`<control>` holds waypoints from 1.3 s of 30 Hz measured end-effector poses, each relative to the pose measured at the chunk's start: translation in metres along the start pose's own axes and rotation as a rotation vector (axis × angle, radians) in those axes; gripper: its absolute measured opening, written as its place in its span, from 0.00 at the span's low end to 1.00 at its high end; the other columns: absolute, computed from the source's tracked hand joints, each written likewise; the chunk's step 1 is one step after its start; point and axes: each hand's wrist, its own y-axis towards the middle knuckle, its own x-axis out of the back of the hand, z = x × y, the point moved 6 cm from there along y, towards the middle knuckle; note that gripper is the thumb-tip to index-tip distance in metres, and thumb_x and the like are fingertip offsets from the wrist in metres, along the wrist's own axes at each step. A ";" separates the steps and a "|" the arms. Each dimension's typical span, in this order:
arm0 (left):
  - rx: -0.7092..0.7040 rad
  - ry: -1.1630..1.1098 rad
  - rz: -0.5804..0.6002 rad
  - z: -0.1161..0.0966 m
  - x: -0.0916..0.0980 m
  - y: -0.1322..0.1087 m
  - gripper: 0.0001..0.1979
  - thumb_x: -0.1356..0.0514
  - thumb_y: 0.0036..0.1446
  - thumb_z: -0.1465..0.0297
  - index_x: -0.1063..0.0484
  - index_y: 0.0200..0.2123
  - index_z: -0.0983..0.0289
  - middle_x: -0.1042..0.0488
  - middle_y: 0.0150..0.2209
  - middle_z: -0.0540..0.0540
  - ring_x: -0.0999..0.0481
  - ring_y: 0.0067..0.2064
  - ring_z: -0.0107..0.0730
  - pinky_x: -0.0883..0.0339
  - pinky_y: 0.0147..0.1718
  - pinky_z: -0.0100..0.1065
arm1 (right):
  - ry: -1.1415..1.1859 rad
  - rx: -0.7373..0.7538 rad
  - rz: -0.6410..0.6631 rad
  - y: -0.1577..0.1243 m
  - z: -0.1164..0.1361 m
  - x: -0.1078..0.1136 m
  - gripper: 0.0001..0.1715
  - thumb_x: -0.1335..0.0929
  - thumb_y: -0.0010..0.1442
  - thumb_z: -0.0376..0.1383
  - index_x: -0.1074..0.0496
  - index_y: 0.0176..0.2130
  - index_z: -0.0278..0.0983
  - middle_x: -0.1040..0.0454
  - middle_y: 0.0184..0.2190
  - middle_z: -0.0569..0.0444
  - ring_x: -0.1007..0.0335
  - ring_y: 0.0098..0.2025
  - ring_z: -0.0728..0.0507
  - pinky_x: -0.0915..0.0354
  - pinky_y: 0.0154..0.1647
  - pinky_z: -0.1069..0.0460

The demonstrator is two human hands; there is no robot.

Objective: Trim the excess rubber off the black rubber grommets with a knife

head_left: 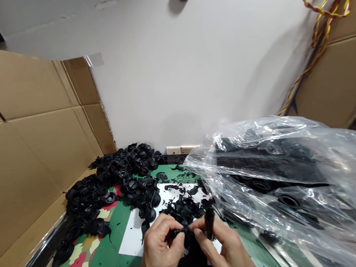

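My left hand pinches a small black rubber piece between thumb and forefinger. My right hand meets it from the other side, thumb and forefinger closed on the same piece. A dark, upright stick-like thing rises among the right hand's fingers; its kind cannot be made out. Beneath and just beyond both hands lies a heap of black rubber scraps. To the left, a large pile of round, ribbed black rubber parts spreads toward the wall.
A clear plastic bag holding black rubber pieces takes up the right side. A cardboard box wall stands at left. A white sheet lies on the green surface. Twisted yellow and brown wires hang at the upper right.
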 end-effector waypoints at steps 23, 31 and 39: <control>-0.081 -0.013 0.021 -0.005 0.006 -0.003 0.07 0.41 0.48 0.78 0.26 0.28 0.62 0.26 0.28 0.53 0.26 0.30 0.33 0.33 0.27 0.27 | -0.637 0.072 -0.066 0.010 -0.021 0.004 0.07 0.40 0.54 0.31 0.35 0.28 0.39 0.30 0.19 0.56 0.34 0.17 0.46 0.44 0.18 0.54; 0.134 -0.203 -0.019 0.023 0.005 -0.004 0.06 0.39 0.46 0.75 0.22 0.29 0.61 0.25 0.31 0.53 0.27 0.30 0.33 0.35 0.25 0.27 | -0.009 -0.403 0.009 0.009 -0.027 0.019 0.15 0.37 0.54 0.44 0.33 0.23 0.37 0.31 0.20 0.56 0.36 0.24 0.44 0.44 0.23 0.53; 0.176 -0.257 -0.020 0.027 0.004 -0.002 0.07 0.38 0.45 0.75 0.21 0.30 0.62 0.24 0.32 0.54 0.28 0.27 0.31 0.35 0.22 0.27 | 0.156 -0.400 -0.102 0.003 -0.020 0.015 0.12 0.34 0.49 0.43 0.27 0.28 0.36 0.28 0.23 0.55 0.35 0.26 0.44 0.41 0.29 0.51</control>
